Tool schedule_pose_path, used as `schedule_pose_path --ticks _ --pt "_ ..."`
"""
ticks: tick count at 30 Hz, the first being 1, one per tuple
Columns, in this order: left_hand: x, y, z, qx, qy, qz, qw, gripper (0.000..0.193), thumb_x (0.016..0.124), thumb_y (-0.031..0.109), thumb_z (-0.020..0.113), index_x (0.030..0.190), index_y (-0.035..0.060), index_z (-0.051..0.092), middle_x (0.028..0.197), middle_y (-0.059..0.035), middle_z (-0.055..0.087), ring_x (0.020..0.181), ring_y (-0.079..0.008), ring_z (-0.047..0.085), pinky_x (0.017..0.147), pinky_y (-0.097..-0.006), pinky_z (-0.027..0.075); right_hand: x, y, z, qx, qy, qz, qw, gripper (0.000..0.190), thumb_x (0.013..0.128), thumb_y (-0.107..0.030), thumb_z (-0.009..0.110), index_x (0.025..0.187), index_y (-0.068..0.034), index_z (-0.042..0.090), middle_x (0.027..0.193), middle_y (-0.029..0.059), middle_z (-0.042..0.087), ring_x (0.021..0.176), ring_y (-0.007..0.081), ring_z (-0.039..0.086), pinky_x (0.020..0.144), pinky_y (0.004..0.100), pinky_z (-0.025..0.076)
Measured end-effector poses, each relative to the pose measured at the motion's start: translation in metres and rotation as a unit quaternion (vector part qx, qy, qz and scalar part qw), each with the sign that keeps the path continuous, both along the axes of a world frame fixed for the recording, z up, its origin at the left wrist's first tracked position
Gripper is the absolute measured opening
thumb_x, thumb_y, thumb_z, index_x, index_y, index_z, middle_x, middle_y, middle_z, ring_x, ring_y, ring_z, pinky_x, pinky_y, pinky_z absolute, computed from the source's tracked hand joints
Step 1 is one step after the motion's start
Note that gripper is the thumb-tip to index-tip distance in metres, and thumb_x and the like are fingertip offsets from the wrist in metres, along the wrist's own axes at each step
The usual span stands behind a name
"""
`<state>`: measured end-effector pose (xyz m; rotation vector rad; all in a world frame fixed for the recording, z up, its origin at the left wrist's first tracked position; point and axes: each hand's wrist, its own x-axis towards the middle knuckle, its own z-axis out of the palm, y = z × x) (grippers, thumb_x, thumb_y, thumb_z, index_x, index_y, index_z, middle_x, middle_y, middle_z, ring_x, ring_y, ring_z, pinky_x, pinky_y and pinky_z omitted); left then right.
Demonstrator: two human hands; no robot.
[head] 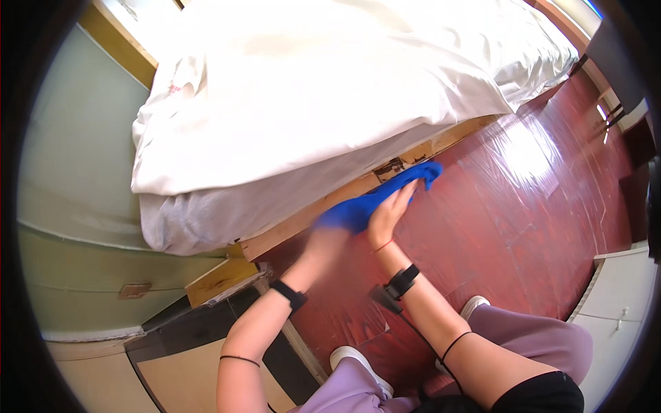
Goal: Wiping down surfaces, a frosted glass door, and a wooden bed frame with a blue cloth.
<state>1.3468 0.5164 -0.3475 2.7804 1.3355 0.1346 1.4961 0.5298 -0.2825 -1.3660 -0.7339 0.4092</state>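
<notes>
A blue cloth [369, 202] lies bunched along the low wooden base board [304, 217] of a bed, just above the red wood floor. My right hand [391, 209] rests on the cloth's right part, its fingers stretched along it. The left hand [330, 242] is blurred and reaches to the cloth's left end; its fingers are hidden, so its grip cannot be made out. Part of the board beside the cloth looks dark and worn.
White bedding [320, 103] hangs over the bed's edge above the hands. A green wall [77, 180] with a socket plate [135, 290] stands at left. White drawers [614, 299] are at lower right, a dark chair [614, 67] at upper right. Dark red floorboards [496, 232] stretch rightward.
</notes>
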Motion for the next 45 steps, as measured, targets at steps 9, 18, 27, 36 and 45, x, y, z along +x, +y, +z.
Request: schedule_pose_path --ticks 9,18,27,36,45 --pt "0.102 0.032 -0.047 0.115 0.117 -0.049 0.985 0.046 0.089 0.014 0.047 0.135 0.0059 0.046 0.137 -0.0058 0.049 0.127 -0.0197 0.045 0.105 -0.0324 0.036 0.149 0.075 -0.121 0.094 0.304 0.002 0.948 0.037 0.102 -0.033 0.039 0.122 -0.005 0.052 0.119 0.006 0.057 0.099 0.0175 0.057 0.087 0.0298 0.048" --pt "0.034 0.01 -0.038 0.165 0.209 -0.088 0.96 0.048 0.089 0.015 0.048 0.136 0.0061 0.046 0.138 -0.0058 0.048 0.128 -0.0199 0.044 0.106 -0.0329 0.036 0.034 0.026 -0.132 -0.105 0.23 -0.002 0.968 0.048 0.104 -0.026 0.035 0.147 -0.005 0.027 0.136 0.0109 0.049 0.118 0.0223 0.051 0.099 0.0325 0.041" --pt "-0.071 -0.027 -0.006 0.18 0.287 -0.09 0.937 0.049 0.089 0.017 0.048 0.137 0.0064 0.045 0.14 -0.0058 0.047 0.128 -0.0201 0.044 0.106 -0.0333 0.036 -0.098 -0.031 -0.183 -0.065 0.119 0.094 0.986 0.066 0.085 0.001 0.048 0.143 0.012 0.018 0.15 0.0292 0.019 0.142 0.0407 0.014 0.118 0.0399 0.009" --pt "-0.177 -0.083 0.012 0.198 0.419 -0.106 0.88 0.05 0.089 0.018 0.048 0.137 0.0066 0.045 0.141 -0.0057 0.046 0.129 -0.0202 0.043 0.107 -0.0337 0.036 -0.171 -0.074 -0.073 -0.157 0.02 0.125 0.979 0.065 0.083 0.003 0.044 0.14 0.015 0.017 0.148 0.0351 0.016 0.141 0.0445 0.01 0.118 0.0431 0.006" --pt "-0.028 -0.014 0.044 0.167 0.305 -0.055 0.936 0.049 0.09 0.022 0.046 0.136 0.0043 0.045 0.139 -0.007 0.047 0.129 -0.0207 0.042 0.107 -0.0326 0.034 -0.048 -0.003 0.017 0.025 0.091 -0.065 0.993 0.056 0.097 -0.01 0.034 0.145 0.012 0.016 0.155 0.0246 0.016 0.145 0.0322 0.012 0.117 0.0354 0.01"
